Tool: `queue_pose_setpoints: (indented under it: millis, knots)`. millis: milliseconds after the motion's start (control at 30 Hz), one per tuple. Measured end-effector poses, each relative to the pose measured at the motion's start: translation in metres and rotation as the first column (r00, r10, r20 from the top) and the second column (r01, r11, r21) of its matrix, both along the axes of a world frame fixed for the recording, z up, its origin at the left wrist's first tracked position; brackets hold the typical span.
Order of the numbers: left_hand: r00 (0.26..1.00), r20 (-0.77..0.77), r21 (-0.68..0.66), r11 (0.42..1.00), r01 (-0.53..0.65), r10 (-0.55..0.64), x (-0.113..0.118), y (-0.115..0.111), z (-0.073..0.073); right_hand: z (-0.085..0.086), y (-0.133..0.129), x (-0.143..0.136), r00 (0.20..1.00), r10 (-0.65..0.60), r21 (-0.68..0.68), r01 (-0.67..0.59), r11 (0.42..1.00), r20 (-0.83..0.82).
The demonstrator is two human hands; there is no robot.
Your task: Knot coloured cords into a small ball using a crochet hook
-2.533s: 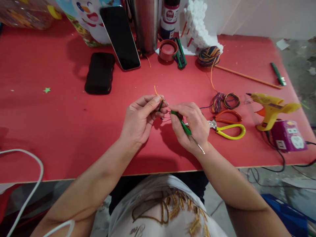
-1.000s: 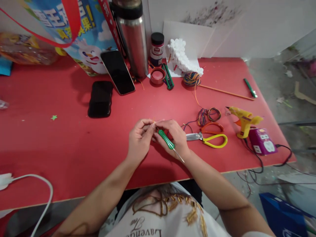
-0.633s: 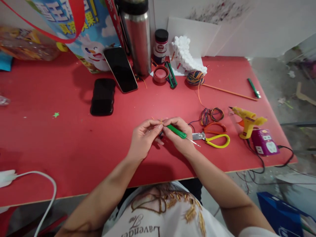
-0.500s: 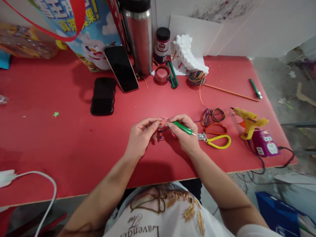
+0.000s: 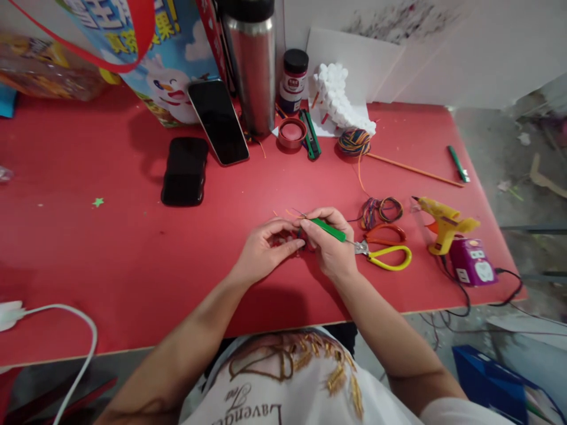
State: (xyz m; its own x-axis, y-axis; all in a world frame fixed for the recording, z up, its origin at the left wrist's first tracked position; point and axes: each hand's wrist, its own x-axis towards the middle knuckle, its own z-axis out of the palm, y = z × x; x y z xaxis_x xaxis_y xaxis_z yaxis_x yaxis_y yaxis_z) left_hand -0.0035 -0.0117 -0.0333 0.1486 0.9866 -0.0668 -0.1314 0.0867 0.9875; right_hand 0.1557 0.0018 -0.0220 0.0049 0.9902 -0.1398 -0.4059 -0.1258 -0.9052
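Note:
My right hand (image 5: 334, 242) is closed around a green-handled tool (image 5: 328, 229) whose thin metal shaft points down to the right. Its fingertips meet those of my left hand (image 5: 268, 248), which is curled around a small dark piece of thread work (image 5: 302, 239), mostly hidden by the fingers. Loose orange thread ends (image 5: 290, 213) stick out above the fingertips. Scissors (image 5: 390, 258) with one yellow and one red handle lie right of my right hand, and a coil of multicoloured thread (image 5: 370, 212) rests just behind them.
On the red table (image 5: 110, 265) stand a steel bottle (image 5: 252, 71), a dark jar (image 5: 293, 82) and a leaning phone (image 5: 219, 121). A yarn ball (image 5: 354, 141) and green cutter (image 5: 311, 136) lie at the back. A yellow glue gun (image 5: 443, 221) is at the right.
My left hand has shifted right and its thumb has moved down off the orange thread onto the dark piece. My right hand still grips the green tool in nearly the same place.

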Motion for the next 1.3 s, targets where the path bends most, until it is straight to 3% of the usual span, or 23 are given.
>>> queue_pose_setpoints:
  millis: [133, 233, 333, 500, 667, 833, 967, 1067, 1167, 1300]
  knots:
    - [0.991, 0.118, -0.139, 0.989, -0.043, 0.059, 0.003, 0.001, -0.001, -0.004, -0.003, -0.001, 0.996, -0.006, 0.034, 0.004, 0.999, 0.084]
    - [0.962, 0.245, -0.282, 0.958, -0.047, 0.119, 0.002, 0.003, -0.002, -0.007, -0.004, 0.001, 0.971, -0.068, 0.166, 0.03, 0.986, 0.228]
    - [0.927, 0.325, -0.332, 0.94, -0.077, 0.19, 0.002, 0.005, -0.001, -0.008, -0.004, 0.006, 0.927, -0.089, 0.29, -0.023, 0.957, 0.365]
    - [0.91, 0.339, -0.378, 0.92, -0.103, 0.24, 0.005, 0.003, 0.003, -0.01, -0.002, 0.01, 0.882, -0.119, 0.405, -0.086, 0.91, 0.456]
    - [0.947, 0.26, -0.367, 0.927, -0.083, 0.188, 0.004, 0.002, 0.002, -0.01, -0.004, 0.01, 0.867, -0.121, 0.396, -0.094, 0.913, 0.484]
    - [0.97, 0.187, -0.281, 0.955, -0.101, 0.157, 0.003, 0.0, 0.003, -0.01, -0.003, 0.008, 0.902, -0.122, 0.312, -0.014, 0.95, 0.414]
    - [0.974, 0.188, -0.276, 0.959, -0.069, 0.125, 0.004, -0.002, 0.007, -0.011, -0.001, 0.007, 0.925, -0.14, 0.258, 0.048, 0.965, 0.353]
    - [0.976, 0.201, -0.273, 0.962, -0.031, 0.088, 0.005, -0.002, 0.008, -0.011, -0.003, 0.007, 0.914, -0.115, 0.248, 0.016, 0.969, 0.389]
    - [0.972, 0.221, -0.27, 0.963, -0.013, 0.075, 0.006, -0.002, 0.007, -0.01, -0.006, 0.007, 0.873, -0.094, 0.302, -0.063, 0.951, 0.478]
    - [0.946, 0.298, -0.301, 0.953, -0.037, 0.13, 0.005, -0.001, 0.006, -0.01, -0.008, 0.007, 0.782, -0.177, 0.47, -0.163, 0.868, 0.598]
